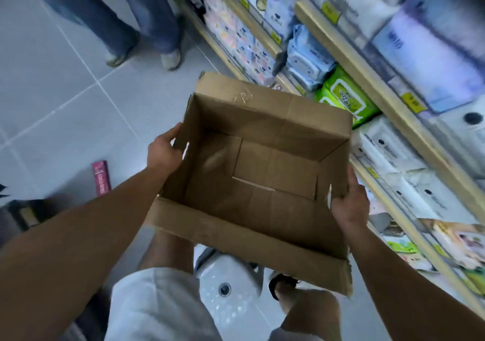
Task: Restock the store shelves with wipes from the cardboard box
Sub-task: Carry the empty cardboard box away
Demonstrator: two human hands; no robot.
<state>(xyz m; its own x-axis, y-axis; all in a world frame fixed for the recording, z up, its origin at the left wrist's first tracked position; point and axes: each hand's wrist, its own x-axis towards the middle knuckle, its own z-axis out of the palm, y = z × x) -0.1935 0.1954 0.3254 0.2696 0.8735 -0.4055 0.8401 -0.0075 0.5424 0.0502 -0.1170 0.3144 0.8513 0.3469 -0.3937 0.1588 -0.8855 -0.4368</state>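
Note:
An open brown cardboard box is held in front of me, above the floor; its inside is bare, with no wipes in it. My left hand grips the box's left wall. My right hand grips its right wall near the front corner. To the right stand wooden store shelves filled with wipes packs: light blue packs, green packs and white packs. The image is blurred by motion.
Another person's legs in jeans stand on the grey tiled floor at the upper left. A pink box lies on the floor at left. A white plastic stool sits below the carton between my knees.

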